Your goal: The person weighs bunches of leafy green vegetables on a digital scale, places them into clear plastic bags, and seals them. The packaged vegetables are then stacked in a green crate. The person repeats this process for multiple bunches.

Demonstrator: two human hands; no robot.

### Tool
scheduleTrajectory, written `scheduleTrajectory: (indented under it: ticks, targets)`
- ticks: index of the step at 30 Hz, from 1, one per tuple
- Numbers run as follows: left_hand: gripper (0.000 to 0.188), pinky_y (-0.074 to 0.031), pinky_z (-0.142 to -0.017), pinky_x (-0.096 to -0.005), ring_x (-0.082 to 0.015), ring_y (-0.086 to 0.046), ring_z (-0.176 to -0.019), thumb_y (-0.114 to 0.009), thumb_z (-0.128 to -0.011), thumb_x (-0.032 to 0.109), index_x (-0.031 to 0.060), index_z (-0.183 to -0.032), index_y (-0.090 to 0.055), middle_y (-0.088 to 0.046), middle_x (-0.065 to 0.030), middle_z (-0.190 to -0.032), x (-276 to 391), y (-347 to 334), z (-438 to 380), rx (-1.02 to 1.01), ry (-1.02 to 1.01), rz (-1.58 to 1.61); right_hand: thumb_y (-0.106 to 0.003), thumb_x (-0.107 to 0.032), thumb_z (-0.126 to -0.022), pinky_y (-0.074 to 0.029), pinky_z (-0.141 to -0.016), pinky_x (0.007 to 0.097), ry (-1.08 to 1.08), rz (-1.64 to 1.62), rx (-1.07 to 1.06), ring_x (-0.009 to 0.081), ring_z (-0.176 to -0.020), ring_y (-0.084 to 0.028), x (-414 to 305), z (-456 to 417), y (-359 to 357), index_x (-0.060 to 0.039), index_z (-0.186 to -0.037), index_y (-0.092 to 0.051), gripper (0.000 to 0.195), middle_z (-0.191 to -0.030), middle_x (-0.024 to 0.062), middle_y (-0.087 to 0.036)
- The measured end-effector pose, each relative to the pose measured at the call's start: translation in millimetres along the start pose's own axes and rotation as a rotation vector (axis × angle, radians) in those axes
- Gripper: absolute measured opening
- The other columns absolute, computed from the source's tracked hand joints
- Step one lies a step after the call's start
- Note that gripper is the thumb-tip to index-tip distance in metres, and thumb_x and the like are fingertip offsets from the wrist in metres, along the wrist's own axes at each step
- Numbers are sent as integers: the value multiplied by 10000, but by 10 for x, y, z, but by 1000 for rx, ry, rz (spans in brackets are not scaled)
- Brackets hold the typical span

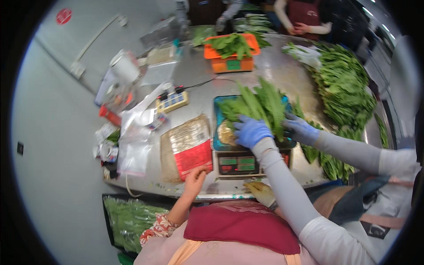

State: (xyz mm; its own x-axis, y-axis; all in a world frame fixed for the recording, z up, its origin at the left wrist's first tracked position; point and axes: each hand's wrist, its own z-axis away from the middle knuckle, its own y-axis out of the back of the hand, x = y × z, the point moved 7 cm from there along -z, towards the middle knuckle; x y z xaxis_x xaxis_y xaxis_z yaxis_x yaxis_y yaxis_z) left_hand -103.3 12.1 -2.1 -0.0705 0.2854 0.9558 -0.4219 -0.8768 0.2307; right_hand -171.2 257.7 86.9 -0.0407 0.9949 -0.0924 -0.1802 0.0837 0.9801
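My left hand, bare, is at the lower edge of a red and silver plastic packet. Its fingers are bent, and whether they grip the packet is unclear. My right hand, in a yellowish glove, is low at the table's front edge, partly hidden by a co-worker's forearm. Just beyond it stands a digital scale with a blue tray. Long green leafy vegetables lie on the tray, between a co-worker's two blue-gloved hands. A round golden patch shows at the tray's left.
An orange scale bearing greens stands farther back. A large leaf heap covers the right side. Left are a power strip, clear plastic bags and a paper roll. A crate of bagged greens sits below. Other people stand across the table.
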Motion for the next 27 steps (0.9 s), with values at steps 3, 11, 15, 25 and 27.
scheduleTrajectory:
  ticks: [3, 11, 15, 25, 27]
  targets:
    - [307, -405, -873, -301, -225, -531, -1019, -531, -838, 110, 14, -1129, -512, -571, -120, -1076, -278, 590, 21, 210, -92, -402, -498, -353, -797, -446, -860, 360, -64, -321, 90, 200, -1078, -495, 129, 1, -343, -254, -1080, -583, 311, -1165, -13, -530]
    - [509, -251, -1012, -484, -318, -280, -1274, -582, -789, 292, 174, -1267, -451, -311, -117, -1383, -935, 857, 115, 9, -134, -1053, -474, -275, -891, -447, -825, 289, 165, -948, -133, 232, -944, -582, -890, 1263, -1390, -92, -1021, -636, 277, -1004, 98, -626]
    - [436, -286, -997, -443, -345, -345, -1226, -571, -814, 254, 102, -1216, -494, -367, -177, -1330, -765, 1163, 183, 85, -160, -850, -469, -267, -890, -449, -817, 307, 109, -910, -170, 245, -926, -583, -888, 1251, -1414, -92, -1023, -632, 273, -990, 111, -625]
    - [333, -365, -932, -351, -296, -495, -1086, -525, -851, 124, -1, -1160, -508, -533, -187, -1135, 243, 1151, 179, 307, -288, -395, -483, -218, -886, -448, -812, 310, -73, -995, -23, 257, -899, -585, -515, 1709, -1282, -59, -992, -638, 246, -968, 129, -628]
    - [331, -372, -925, -352, -297, -498, -1079, -531, -847, 118, 3, -1156, -512, -530, -185, -1137, 307, 1042, 186, 270, -277, -401, -497, -208, -883, -452, -803, 302, -117, -1040, -31, 252, -884, -589, -460, 1771, -1318, -61, -989, -639, 230, -969, 131, -628]
